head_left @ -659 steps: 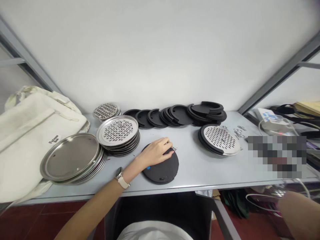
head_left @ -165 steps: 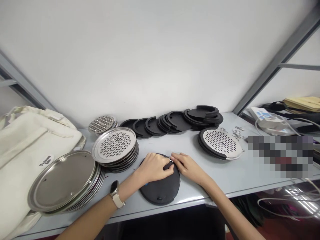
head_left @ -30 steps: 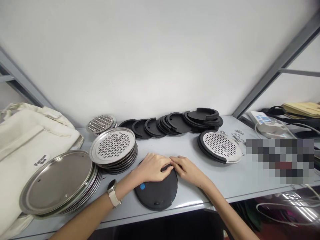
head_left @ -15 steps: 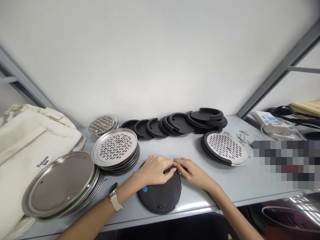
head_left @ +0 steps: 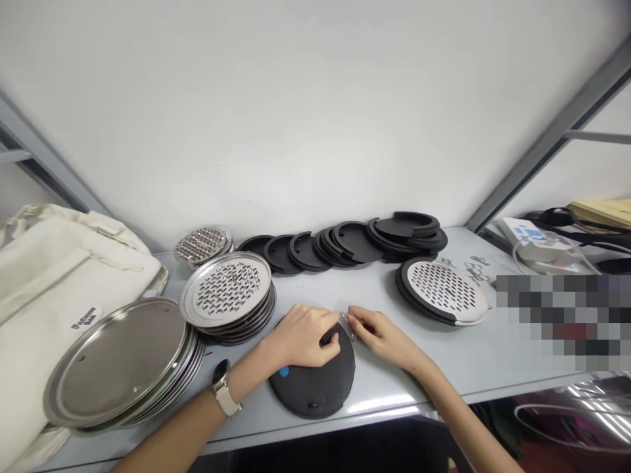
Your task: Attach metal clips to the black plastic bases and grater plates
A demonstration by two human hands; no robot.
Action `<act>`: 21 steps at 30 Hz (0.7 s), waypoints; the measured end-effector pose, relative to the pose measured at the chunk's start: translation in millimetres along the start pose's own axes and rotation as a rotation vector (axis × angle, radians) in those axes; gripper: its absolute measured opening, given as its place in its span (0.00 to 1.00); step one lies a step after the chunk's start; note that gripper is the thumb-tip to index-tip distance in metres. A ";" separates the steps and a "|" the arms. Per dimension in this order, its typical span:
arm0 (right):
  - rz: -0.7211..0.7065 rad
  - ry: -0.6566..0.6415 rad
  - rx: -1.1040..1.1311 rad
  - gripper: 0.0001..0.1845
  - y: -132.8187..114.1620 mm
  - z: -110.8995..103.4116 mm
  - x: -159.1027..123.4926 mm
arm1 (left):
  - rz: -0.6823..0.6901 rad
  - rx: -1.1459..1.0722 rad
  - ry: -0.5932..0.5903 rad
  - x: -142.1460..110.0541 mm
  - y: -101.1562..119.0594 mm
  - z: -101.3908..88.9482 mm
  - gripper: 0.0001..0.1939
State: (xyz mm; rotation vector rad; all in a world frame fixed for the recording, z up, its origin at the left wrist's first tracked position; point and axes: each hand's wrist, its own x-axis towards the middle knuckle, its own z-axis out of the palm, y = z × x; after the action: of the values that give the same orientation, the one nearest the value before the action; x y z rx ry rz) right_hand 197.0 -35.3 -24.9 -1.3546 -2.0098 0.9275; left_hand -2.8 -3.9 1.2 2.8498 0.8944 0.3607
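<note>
A round black disc (head_left: pixel 323 391) with a blue dot lies near the front edge of the table. My left hand (head_left: pixel 306 336) is closed around its far edge, the thumb and curled fingers gripping a dark part there. Just to the right, my right hand (head_left: pixel 382 338) pinches a small shiny metal clip (head_left: pixel 346 318) beside the disc's rim. Farther right, a metal grater disc (head_left: pixel 446 292) sits in a black holder. Several loose metal clips (head_left: pixel 477 269) lie behind it.
Left of my hands are a stack of grater plates (head_left: pixel 227 289) and a stack of large round metal trays (head_left: pixel 113 361). Black round holders (head_left: pixel 355 243) line the wall. A cream bag (head_left: pixel 44 282) is at far left; a white box (head_left: pixel 535 240) is at right.
My hands have drawn apart; they met at the disc's far edge before. The metal clip now shows in my right fingers, and the left fingers have curled more tightly.
</note>
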 end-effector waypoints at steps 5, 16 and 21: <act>0.003 -0.002 0.018 0.18 1.6 0.4 -0.9 | 0.079 -0.017 -0.023 -0.8 -3.1 -1.1 0.06; -0.039 0.200 0.196 0.14 -22.9 -4.7 -2.5 | 0.087 -0.021 -0.028 -0.5 -3.7 -0.2 0.06; 0.000 0.130 0.548 0.13 -16.9 -5.3 -0.9 | 0.078 -0.030 -0.032 -0.3 -3.6 2.1 0.05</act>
State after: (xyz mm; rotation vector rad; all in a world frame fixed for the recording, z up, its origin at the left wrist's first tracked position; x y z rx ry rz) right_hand 191.7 -39.1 -8.4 -1.0713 -1.5029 1.2405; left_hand -4.4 -1.2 -1.5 2.8604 0.7672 0.3338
